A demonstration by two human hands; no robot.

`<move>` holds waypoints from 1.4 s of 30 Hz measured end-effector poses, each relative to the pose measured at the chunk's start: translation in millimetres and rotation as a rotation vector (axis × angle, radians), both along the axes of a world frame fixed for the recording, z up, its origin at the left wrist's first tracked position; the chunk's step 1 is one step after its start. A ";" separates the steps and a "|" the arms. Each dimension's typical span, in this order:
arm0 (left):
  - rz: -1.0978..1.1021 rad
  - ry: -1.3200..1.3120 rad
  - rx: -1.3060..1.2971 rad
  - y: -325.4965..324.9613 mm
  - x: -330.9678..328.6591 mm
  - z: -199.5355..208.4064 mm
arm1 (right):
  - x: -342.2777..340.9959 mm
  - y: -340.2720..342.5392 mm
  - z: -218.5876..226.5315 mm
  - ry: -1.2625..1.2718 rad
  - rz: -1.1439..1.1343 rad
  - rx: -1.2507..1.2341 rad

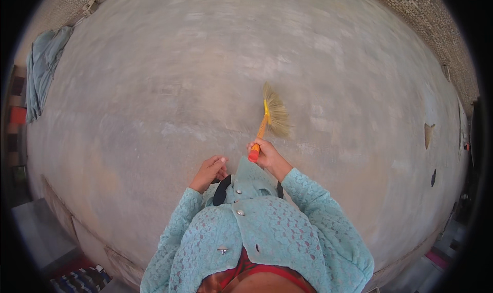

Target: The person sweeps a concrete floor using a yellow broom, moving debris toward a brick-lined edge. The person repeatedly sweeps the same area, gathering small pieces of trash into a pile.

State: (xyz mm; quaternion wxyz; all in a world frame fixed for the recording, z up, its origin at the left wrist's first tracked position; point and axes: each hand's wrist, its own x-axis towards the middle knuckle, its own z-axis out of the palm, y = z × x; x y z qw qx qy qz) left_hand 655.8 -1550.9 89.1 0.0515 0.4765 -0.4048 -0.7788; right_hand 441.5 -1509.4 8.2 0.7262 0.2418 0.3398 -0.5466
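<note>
In my right hand (pixel 268 154), fingers wrapped round its orange handle, is a soft grass broom (pixel 277 116). The handle's red end cap points toward me. Yellow binding joins the handle to the straw-coloured bristles, which fan out ahead and to the right, over the grey floor (pixel 205 87). Whether the bristle tips touch the floor I cannot tell. My left hand (pixel 209 172) hovers in front of my body, left of the broom handle. Its fingers are loosely bent and apart, with nothing seen in them.
A grey-blue cloth (pixel 46 69) hangs at the far left edge. Patterned brick-like walls (pixel 426 15) border the floor at the back. On the right lie a brownish patch (pixel 429 135) and a small dark piece (pixel 433 177). A striped cloth (pixel 82 280) shows at lower left.
</note>
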 end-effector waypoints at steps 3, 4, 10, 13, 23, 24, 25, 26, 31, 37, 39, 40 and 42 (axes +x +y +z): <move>0.030 0.020 0.218 -18.0 -37.0 9.6 | 24.2 -39.3 21.1 0.151 0.226 -0.105; 0.064 0.096 0.302 -25.2 -36.6 3.9 | 26.6 -49.3 31.2 0.217 0.318 -0.130; 0.222 0.467 0.680 -76.6 -36.1 -35.5 | -6.7 -83.6 18.3 0.722 1.036 -0.211; 0.392 0.441 0.685 -90.3 -40.6 -47.1 | -43.6 -69.1 -4.8 0.920 1.127 -0.166; 0.367 0.289 0.747 -111.7 19.1 41.5 | -113.1 151.4 -63.6 1.132 1.007 0.360; 0.340 0.245 0.698 -105.7 17.1 54.3 | -108.1 181.3 -87.9 1.223 1.094 0.314; 0.306 0.212 0.646 -107.2 11.4 57.3 | -103.9 210.6 -110.9 1.325 1.177 0.272; 0.299 0.227 0.637 -106.0 6.6 53.7 | -93.6 220.6 -124.2 1.377 1.099 0.325; 0.325 0.100 0.608 -107.6 -43.2 64.0 | -104.7 130.9 -47.0 0.958 0.562 0.275; 0.105 0.245 0.688 -138.7 -59.9 22.5 | -116.2 126.7 -29.0 0.845 0.562 0.280; 0.026 0.259 0.707 -154.9 -84.7 17.9 | -121.5 128.2 -38.3 0.800 0.519 0.324; 0.015 0.241 0.704 -157.2 -102.1 19.2 | -123.0 127.6 -42.6 0.778 0.503 0.340; 0.001 0.267 0.742 -162.4 -126.5 -3.3 | -130.7 122.2 -39.2 0.850 0.568 0.407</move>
